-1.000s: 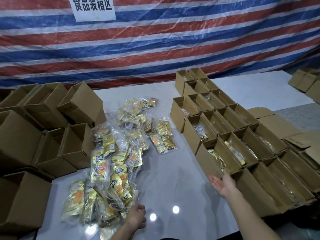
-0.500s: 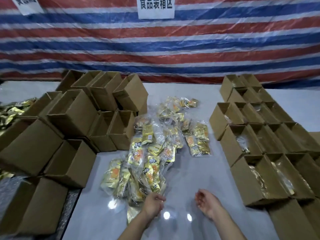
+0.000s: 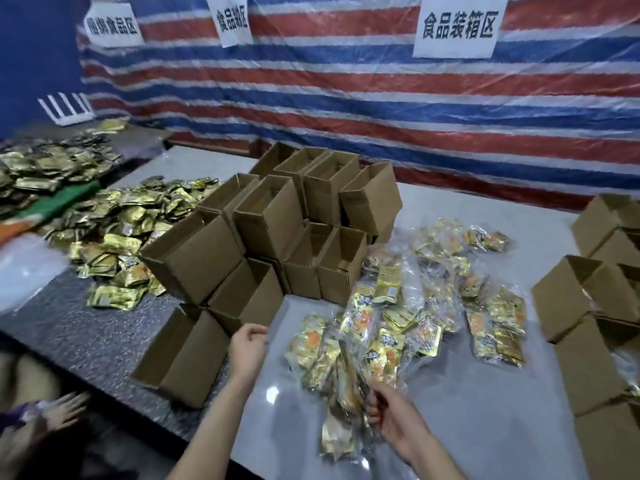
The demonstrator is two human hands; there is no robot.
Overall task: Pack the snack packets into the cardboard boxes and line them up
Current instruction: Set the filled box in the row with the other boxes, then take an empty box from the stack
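**Packing far from finished: packets out, boxes open**

The right hand [image 3: 394, 415] is clamped on the near end of a clear bag of snack packets [image 3: 367, 344], with its fingers curled round the plastic. The bag stretches away from that hand over more bagged packets [image 3: 485, 306] spread on the table [image 3: 485, 427].

The left hand [image 3: 247, 344] has curled fingers right at a tipped empty box [image 3: 180, 351]. I cannot tell whether it grips the cardboard.

Beyond the left hand stands a stack of empty cardboard boxes [image 3: 277, 230], with a heap of loose gold packets [image 3: 121, 230] further to its left. Well right of the right hand sit open boxes [image 3: 588, 299], their contents hidden.

With so many packets out and boxes empty, most of the packing appears to remain.
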